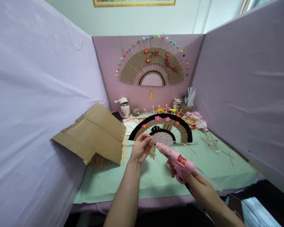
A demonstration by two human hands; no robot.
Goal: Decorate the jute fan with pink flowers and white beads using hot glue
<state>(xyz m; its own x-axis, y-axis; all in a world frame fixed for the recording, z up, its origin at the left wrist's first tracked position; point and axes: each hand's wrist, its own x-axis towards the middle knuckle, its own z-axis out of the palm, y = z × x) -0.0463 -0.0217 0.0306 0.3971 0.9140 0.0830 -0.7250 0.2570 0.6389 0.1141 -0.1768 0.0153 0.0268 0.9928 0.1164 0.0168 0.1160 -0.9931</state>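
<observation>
My right hand [194,181] is wrapped around the handle of a pink glue gun [169,152], with a clear glue stick [207,177] sticking out of its back end. The gun's nozzle points up and left, toward my left hand [142,147]. The fingers of my left hand are pinched together right by the nozzle tip; whatever they hold is too small to make out. Just behind both hands stands a half-round fan [185,128] with black trim, pink and red flowers and thin sticks. Its lower middle is partly hidden by my left hand and the gun.
A folded cardboard sheet [97,132] leans at the left over a bundle of sticks [100,162]. Loose sticks [215,143] lie at the right. Behind are a white bottle [125,108], a twine ball [136,111] and a container of glue sticks [188,108]. A larger fan [132,67] hangs on the back panel.
</observation>
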